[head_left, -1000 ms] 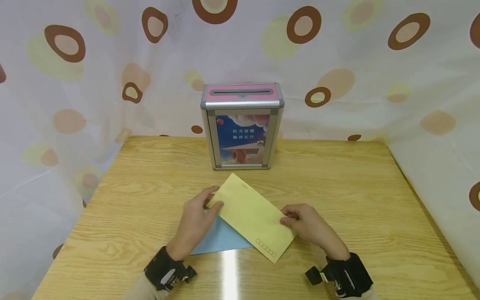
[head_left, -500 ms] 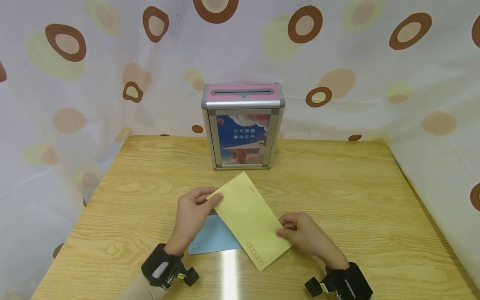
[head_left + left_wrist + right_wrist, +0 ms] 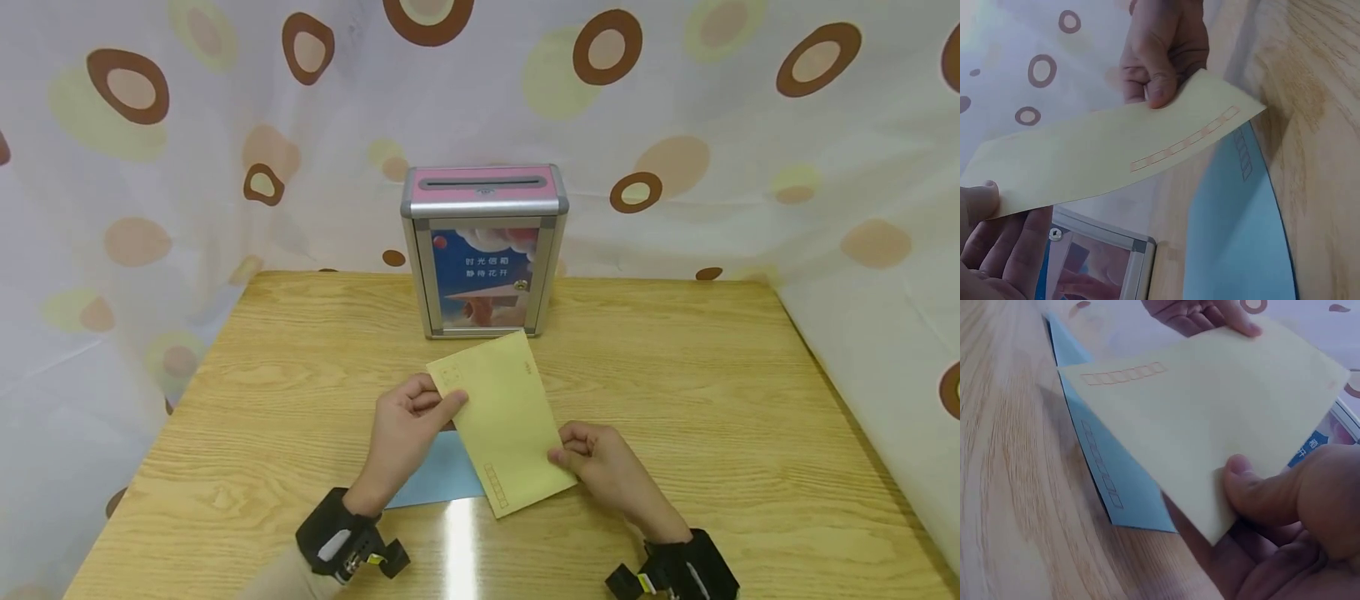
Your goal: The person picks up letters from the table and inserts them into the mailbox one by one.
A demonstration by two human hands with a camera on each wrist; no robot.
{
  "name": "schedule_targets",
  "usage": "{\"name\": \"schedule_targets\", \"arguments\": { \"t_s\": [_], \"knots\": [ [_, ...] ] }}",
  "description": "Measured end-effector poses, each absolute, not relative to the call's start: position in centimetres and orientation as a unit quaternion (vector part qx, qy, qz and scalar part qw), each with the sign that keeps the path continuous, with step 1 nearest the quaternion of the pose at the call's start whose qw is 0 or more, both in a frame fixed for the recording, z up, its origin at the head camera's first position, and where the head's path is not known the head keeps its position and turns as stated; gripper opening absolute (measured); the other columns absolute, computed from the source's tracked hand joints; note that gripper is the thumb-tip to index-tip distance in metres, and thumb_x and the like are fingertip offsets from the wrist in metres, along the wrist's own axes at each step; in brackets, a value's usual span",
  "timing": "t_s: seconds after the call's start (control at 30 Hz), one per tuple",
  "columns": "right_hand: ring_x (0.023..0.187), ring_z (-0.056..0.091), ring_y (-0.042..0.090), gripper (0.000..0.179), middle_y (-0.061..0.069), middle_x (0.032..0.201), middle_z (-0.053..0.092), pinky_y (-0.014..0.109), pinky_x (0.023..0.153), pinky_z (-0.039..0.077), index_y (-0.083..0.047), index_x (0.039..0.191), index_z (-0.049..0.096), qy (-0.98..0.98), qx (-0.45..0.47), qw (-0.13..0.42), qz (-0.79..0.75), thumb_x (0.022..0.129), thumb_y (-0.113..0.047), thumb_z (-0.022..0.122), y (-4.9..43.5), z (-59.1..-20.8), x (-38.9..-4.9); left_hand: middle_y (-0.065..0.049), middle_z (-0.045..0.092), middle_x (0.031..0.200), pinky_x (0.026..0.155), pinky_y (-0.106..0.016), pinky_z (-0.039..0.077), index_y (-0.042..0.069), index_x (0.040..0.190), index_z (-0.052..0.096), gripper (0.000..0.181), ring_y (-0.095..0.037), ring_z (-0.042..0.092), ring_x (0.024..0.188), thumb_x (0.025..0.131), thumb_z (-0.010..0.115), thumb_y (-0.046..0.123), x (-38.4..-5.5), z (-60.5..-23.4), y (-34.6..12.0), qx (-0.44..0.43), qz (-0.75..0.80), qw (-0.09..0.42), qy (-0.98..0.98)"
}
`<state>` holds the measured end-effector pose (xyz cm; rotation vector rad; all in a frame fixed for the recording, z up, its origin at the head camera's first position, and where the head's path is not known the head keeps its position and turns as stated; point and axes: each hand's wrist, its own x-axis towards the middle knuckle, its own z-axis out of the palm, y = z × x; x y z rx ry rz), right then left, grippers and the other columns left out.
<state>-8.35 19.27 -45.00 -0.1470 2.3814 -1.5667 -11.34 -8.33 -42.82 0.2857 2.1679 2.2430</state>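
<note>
Yellow envelope swings round in both hands, its long sides now running nearly near to far

Over the last second the yellow envelope [image 3: 502, 425] has turned: its long sides ran slantwise from far left to near right, and now they stand much steeper in the head view. Its far end has swung right and away, so that its far right corner now overlaps the bottom edge of the letter box [image 3: 487, 275] as seen from above – I cannot tell from that whether they touch. The left hand [image 3: 405, 429] pinches the far left part, thumb on the face and fingers beneath; the right hand [image 3: 607, 471] pinches the near part of the right edge in the same way. Both wrist views show the envelope raised off the table [image 3: 675, 358] and slightly bowed.

The blue envelope [image 3: 435, 475] lies on the table, partly hidden below the yellow one, and neither it nor the letter box, upright at the far side with its slot [image 3: 482, 182] on top, seems to have moved. For the work in hand, I judge this a change of the yellow envelope's direction rather than of its place – it is held by both hands, between the person and the letter box
</note>
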Motion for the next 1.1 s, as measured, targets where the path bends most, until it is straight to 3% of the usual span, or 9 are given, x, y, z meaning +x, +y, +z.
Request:
{"name": "schedule_targets", "arguments": {
  "t_s": [0.1,0.2,0.33,0.43,0.57,0.73,0.83,0.97,1.1],
  "knots": [
    [0.060,0.051,0.004,0.010,0.010,0.079,0.075,0.017,0.056,0.037,0.003,0.099,0.068,0.815,-0.027,0.124,-0.565,0.096,-0.006,0.069,18.9,-44.8,-8.3,-0.016,0.078,0.088,0.073,-0.036,0.064,-0.001,0.099,0.069,0.015,-0.016,0.077,0.077,0.095,0.075,0.012,-10.9,-43.2,-7.7,0.124,0.684,0.033,0.718],
    [0.058,0.044,0.006,0.010,0.012,0.079,0.075,0.018,0.056,0.033,0.003,0.099,0.067,0.807,-0.009,0.100,-0.582,0.097,-0.007,0.069,18.6,-44.6,-8.4,-0.016,0.079,0.097,0.073,-0.029,0.063,0.002,0.110,0.072,0.019,-0.018,0.078,0.083,0.094,0.076,0.012,-10.6,-43.7,-7.1,0.154,0.639,0.059,0.751],
    [0.060,0.045,0.007,0.009,0.012,0.082,0.076,0.018,0.057,0.035,0.002,0.099,0.068,0.799,-0.002,0.064,-0.598,0.098,-0.007,0.069,18.0,-44.5,-8.6,-0.020,0.077,0.107,0.078,-0.025,0.062,-0.001,0.128,0.068,0.038,-0.027,0.078,0.094,0.091,0.076,0.003,-10.1,-44.7,-6.5,0.197,0.602,0.086,0.769],
    [0.062,0.048,0.007,0.010,0.013,0.085,0.077,0.018,0.057,0.037,0.002,0.099,0.070,0.794,0.000,0.044,-0.607,0.097,-0.008,0.069,17.7,-44.3,-8.7,-0.024,0.075,0.110,0.080,-0.026,0.062,-0.004,0.131,0.064,0.044,-0.032,0.077,0.099,0.089,0.075,-0.005,-9.8,-45.0,-6.4,0.208,0.593,0.100,0.771],
    [0.073,0.063,0.006,0.013,0.012,0.092,0.079,0.021,0.066,0.051,0.003,0.103,0.070,0.793,-0.016,0.029,-0.608,0.098,-0.010,0.070,17.7,-43.9,-9.1,-0.021,0.076,0.112,0.081,-0.027,0.062,-0.003,0.132,0.064,0.046,-0.029,0.077,0.100,0.088,0.075,-0.007,-9.9,-44.9,-6.5,0.208,0.571,0.113,0.786],
    [0.084,0.070,0.007,0.019,-0.001,0.091,0.077,0.028,0.078,0.061,0.004,0.109,0.070,0.788,-0.046,-0.019,-0.614,0.100,-0.013,0.069,18.7,-41.7,-10.6,-0.014,0.078,0.110,0.079,-0.023,0.061,0.004,0.133,0.066,0.048,-0.022,0.077,0.095,0.087,0.077,-0.004,-10.2,-45.2,-7.0,0.230,0.501,0.130,0.824],
    [0.081,0.070,0.008,0.019,-0.008,0.088,0.075,0.026,0.076,0.060,0.003,0.108,0.070,0.795,-0.069,-0.057,-0.600,0.099,-0.014,0.069,19.3,-39.3,-11.7,-0.014,0.079,0.106,0.077,-0.022,0.061,0.004,0.130,0.068,0.046,-0.021,0.078,0.093,0.086,0.078,-0.003,-10.3,-45.5,-7.2,0.240,0.472,0.127,0.839],
    [0.077,0.071,0.010,0.018,-0.007,0.087,0.076,0.022,0.069,0.058,0.001,0.111,0.073,0.812,-0.111,-0.092,-0.566,0.097,-0.010,0.071,19.5,-36.2,-12.7,-0.014,0.078,0.110,0.078,-0.026,0.062,0.004,0.129,0.068,0.043,-0.023,0.077,0.096,0.088,0.076,-0.004,-10.9,-45.2,-7.5,0.240,0.471,0.115,0.841],
    [0.076,0.070,0.007,0.017,-0.009,0.088,0.076,0.020,0.063,0.054,-0.003,0.112,0.075,0.822,-0.145,-0.120,-0.537,0.096,-0.007,0.072,19.2,-33.3,-13.4,-0.014,0.078,0.109,0.079,-0.029,0.063,0.004,0.122,0.070,0.029,-0.023,0.077,0.097,0.093,0.072,-0.001,-12.4,-43.5,-7.9,0.250,0.449,0.068,0.855]
  ]
}}
